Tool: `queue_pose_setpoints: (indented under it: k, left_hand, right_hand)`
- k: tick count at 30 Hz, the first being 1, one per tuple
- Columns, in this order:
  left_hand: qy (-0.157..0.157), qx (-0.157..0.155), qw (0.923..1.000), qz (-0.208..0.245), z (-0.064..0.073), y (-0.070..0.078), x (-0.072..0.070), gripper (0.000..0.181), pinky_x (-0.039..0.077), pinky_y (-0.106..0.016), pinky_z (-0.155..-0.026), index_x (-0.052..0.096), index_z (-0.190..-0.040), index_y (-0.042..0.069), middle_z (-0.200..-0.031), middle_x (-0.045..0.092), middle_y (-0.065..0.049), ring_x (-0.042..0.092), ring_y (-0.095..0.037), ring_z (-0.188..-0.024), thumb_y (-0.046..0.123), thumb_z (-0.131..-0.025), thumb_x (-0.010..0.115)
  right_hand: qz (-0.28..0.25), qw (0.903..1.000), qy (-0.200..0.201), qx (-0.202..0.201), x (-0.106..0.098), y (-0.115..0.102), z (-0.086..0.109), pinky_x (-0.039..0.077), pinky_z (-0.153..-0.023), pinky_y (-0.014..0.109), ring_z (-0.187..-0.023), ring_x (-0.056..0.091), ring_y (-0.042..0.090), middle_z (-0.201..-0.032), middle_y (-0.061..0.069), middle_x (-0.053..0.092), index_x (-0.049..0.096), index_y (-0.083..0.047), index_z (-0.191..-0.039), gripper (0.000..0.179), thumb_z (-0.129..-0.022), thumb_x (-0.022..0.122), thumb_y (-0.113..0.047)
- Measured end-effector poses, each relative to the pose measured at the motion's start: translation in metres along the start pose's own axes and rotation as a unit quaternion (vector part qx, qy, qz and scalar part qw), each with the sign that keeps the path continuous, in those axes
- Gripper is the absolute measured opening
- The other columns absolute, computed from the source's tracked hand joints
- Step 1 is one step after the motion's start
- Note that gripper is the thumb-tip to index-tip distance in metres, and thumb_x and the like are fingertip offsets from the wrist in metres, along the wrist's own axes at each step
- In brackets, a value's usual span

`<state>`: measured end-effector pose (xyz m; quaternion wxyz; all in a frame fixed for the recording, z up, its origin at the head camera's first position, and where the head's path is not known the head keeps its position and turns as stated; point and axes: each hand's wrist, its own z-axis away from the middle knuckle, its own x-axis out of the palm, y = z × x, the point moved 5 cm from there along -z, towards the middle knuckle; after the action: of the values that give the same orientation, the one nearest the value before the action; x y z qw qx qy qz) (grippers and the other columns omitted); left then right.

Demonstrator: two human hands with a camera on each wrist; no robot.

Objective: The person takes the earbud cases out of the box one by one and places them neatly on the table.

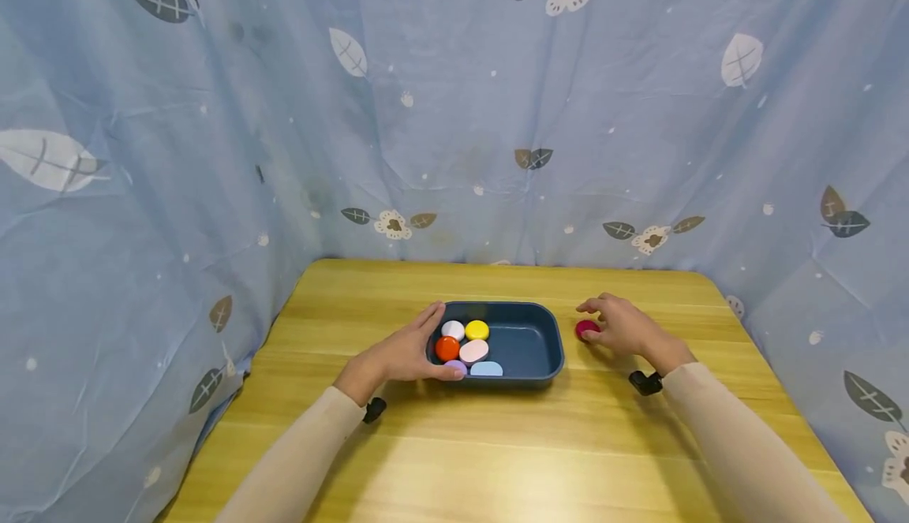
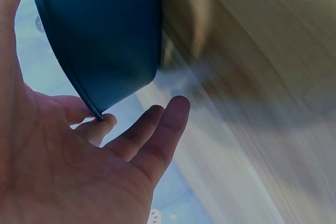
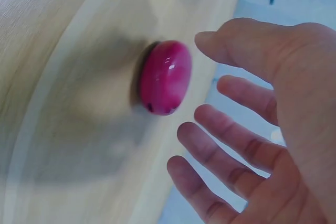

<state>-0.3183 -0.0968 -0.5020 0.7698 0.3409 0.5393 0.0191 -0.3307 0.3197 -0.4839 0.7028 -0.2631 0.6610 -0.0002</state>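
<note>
A dark blue rectangular tray (image 1: 525, 357) sits on the table. My left hand (image 1: 401, 349) spans its left end, thumb over the near rim and fingers at the far rim. In the left wrist view, that hand (image 2: 89, 150) holds the tray's rim (image 2: 68, 72), its other fingers extended below. A glossy magenta oval piece (image 3: 166, 78) lies on the table right of the tray. My right hand (image 1: 625, 326) is over it, fingers spread and loosely bent. In the right wrist view a gap separates the thumb (image 3: 236, 40) from the piece, and nothing is held.
Inside the tray's left half lie several rounded pieces: white (image 1: 453, 330), yellow (image 1: 477, 330), red-orange (image 1: 447, 348), pale pink (image 1: 474, 352), purple (image 1: 457, 367) and light blue (image 1: 486, 368). Blue patterned curtains (image 1: 454, 113) enclose the wooden table (image 1: 483, 444) at the back and sides.
</note>
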Motion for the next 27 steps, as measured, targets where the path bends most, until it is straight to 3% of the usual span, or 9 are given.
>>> queue_pose_setpoints:
  k: [7, 14, 27]
  left_hand:
    - [-0.003, -0.003, 1.0000, -0.002, 0.000, 0.000, 0.003, 0.145, 0.037, -0.063, -0.143, 0.009, -0.190, 0.021, -0.200, 0.006, -0.002, 0.033, -0.042, -0.180, 0.081, -0.086, 0.091]
    - [0.001, 0.001, 1.0000, 0.003, 0.000, 0.002, 0.002, 0.144, 0.038, -0.063, -0.142, 0.011, -0.190, 0.019, -0.200, 0.008, -0.003, 0.033, -0.041, -0.180, 0.078, -0.087, 0.092]
    - [-0.002, 0.001, 1.0000, 0.006, 0.001, 0.003, 0.000, 0.143, 0.039, -0.063, -0.141, 0.012, -0.190, 0.019, -0.200, 0.009, -0.004, 0.036, -0.041, -0.178, 0.076, -0.087, 0.093]
  right_hand:
    - [0.004, 0.9994, 0.020, -0.027, -0.007, -0.018, -0.004, 0.068, -0.103, 0.064, -0.118, 0.080, 0.048, -0.138, 0.027, 0.075, 0.076, -0.001, -0.147, 0.046, -0.107, 0.086, -0.018]
    - [0.022, 0.9986, 0.026, -0.041, -0.015, -0.047, -0.015, 0.068, -0.102, 0.063, -0.122, 0.080, 0.043, -0.144, 0.022, 0.074, 0.075, -0.007, -0.152, 0.046, -0.109, 0.084, -0.022]
    - [0.037, 0.9960, 0.002, -0.081, -0.016, -0.100, -0.036, 0.069, -0.105, 0.056, -0.126, 0.081, 0.038, -0.150, 0.016, 0.074, 0.075, -0.012, -0.154, 0.048, -0.109, 0.085, -0.027]
